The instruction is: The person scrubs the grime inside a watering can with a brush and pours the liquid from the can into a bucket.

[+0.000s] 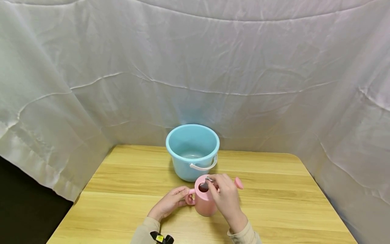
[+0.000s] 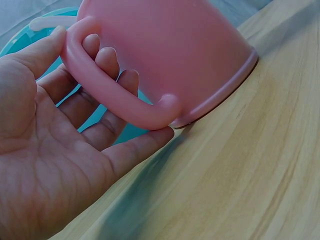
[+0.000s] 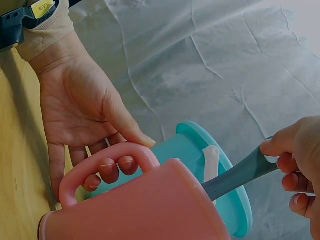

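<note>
A pink watering can stands upright on the table in front of the blue bucket. My left hand holds its loop handle, the thumb at the top and several fingers curled through the loop. From above, my right hand pinches the end of a grey handle between thumb and fingers. That handle slants down into the can's round top opening, and its lower end is hidden inside. To the right of my right hand the can's pink spout head shows.
Just behind the can is the light blue bucket, its white carrying handle hanging at the front right. The wooden table is bordered by pale cloth curtains at the back and both sides.
</note>
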`<state>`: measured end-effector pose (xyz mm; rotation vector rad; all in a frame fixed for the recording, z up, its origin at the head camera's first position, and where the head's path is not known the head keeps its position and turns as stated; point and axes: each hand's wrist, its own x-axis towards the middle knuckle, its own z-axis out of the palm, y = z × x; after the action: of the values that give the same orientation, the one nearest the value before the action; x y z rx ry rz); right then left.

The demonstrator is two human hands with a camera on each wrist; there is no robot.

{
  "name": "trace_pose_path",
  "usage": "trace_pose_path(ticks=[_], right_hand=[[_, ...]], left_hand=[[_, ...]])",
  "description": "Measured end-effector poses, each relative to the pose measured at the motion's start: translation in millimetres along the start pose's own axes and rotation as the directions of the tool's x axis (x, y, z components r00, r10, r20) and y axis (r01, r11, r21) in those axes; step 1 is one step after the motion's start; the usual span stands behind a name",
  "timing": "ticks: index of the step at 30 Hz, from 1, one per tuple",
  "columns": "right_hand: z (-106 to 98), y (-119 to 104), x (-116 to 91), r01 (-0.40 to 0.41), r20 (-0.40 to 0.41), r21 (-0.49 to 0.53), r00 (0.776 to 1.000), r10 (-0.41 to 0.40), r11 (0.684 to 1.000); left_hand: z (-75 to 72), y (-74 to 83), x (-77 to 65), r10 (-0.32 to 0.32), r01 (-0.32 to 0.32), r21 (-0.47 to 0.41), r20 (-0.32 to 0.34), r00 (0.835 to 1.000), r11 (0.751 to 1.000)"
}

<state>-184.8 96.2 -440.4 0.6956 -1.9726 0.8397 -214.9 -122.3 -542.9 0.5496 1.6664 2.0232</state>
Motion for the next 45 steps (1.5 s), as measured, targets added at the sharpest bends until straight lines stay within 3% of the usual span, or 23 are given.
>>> trace_pose_path(ticks=[10, 18, 27, 34, 39, 45], right_hand=[[-0.7, 1.1, 0.4, -0.019, 0.028, -0.071, 0.999, 0.021, 0.997], [3.9, 5.1, -3.5, -0.052, 0.136, -0.181, 0.988, 0.077, 0.982], [6.1, 3.7, -5.9, -0.192, 0.245, -0.196, 0.94, 0.238, 0.962], [6.6, 3.2, -6.0, -0.228, 0.31, -0.191, 0.909, 0.279, 0.955], [7.3, 4.8, -6.5, -0.224, 0.293, -0.153, 0.92, 0.261, 0.962], [8.1, 4.6, -5.9, -0.167, 0.19, -0.103, 0.964, 0.184, 0.981]], left_hand=[[0.3, 0.4, -0.4, -0.006, 0.006, 0.005, -0.007, 1.0, 1.0], [1.4, 0.0, -0.9, -0.004, 0.005, 0.016, -0.013, 1.0, 1.0], [1.5, 1.4, -1.4, -0.004, 0.004, 0.015, -0.006, 1.0, 1.0], [1.5, 2.2, -2.0, -0.008, 0.008, 0.013, -0.008, 1.0, 1.0], [1.5, 2.1, -1.9, -0.007, 0.007, 0.014, -0.009, 1.0, 1.0], [1.8, 1.9, -0.9, -0.009, 0.009, 0.017, -0.011, 1.0, 1.0]])
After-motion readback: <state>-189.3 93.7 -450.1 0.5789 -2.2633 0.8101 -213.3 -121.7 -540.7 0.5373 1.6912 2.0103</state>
